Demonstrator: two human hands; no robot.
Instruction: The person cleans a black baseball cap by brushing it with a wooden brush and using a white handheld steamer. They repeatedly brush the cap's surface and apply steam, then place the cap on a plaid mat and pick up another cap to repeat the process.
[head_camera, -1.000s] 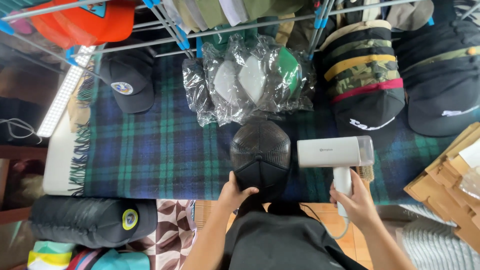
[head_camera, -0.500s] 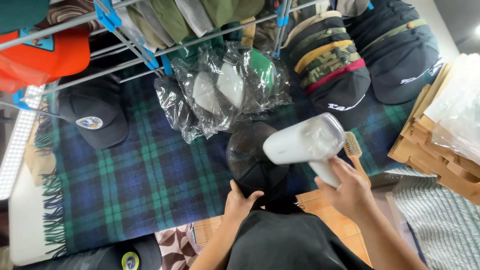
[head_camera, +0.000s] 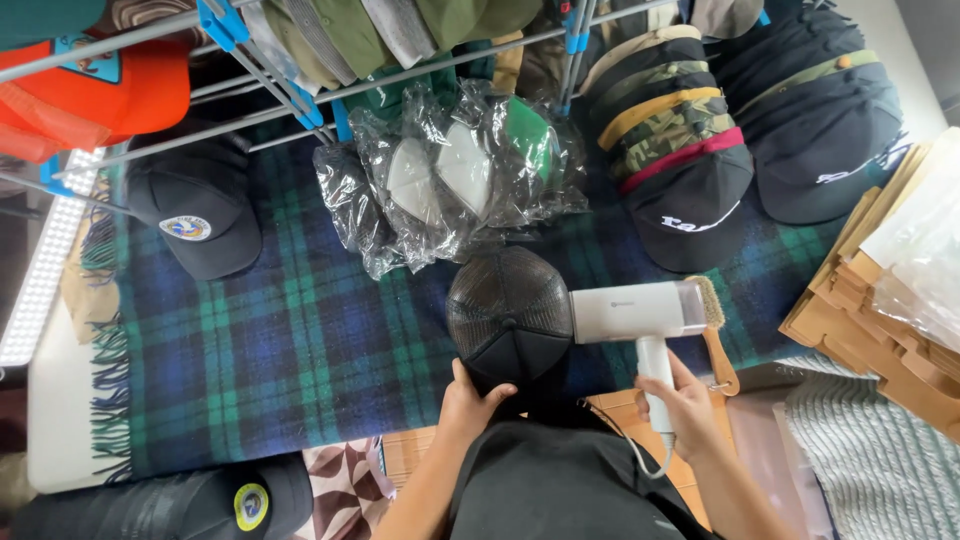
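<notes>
Fingers (head_camera: 480, 392) of the left hand (head_camera: 470, 400) curl over the near rim of a black mesh-backed cap (head_camera: 510, 318), thumb up on the crown panel, so the hand grips it from below. The cap sits crown-up on the plaid blanket (head_camera: 280, 350) that covers the counter, close to the near edge and a little right of its middle. The right hand (head_camera: 680, 405) is wrapped shut around the handle of a white handheld steamer (head_camera: 640, 318); the steamer's head lies level and points left, its nozzle end touching or just beside the right side of the cap. A thin cord loops down from the handle's foot by the wrist.

Just beyond the cap lies a heap of caps in clear plastic bags (head_camera: 450, 180), white and green showing through. To its left, a black cap with a round patch (head_camera: 195, 220) rests on the blanket toward the far left corner. To the right, a stack of nested caps (head_camera: 670, 150) with yellow, camouflage and pink bands lies toward the far edge, and another dark stack (head_camera: 820, 110) sits in the far right corner. A brush with a wooden handle (head_camera: 715, 335) lies just behind the steamer. Flat cardboard pieces (head_camera: 870, 320) pile at the right edge. An orange cap (head_camera: 110, 90) hangs on the metal rack (head_camera: 300, 85) above the far edge.
</notes>
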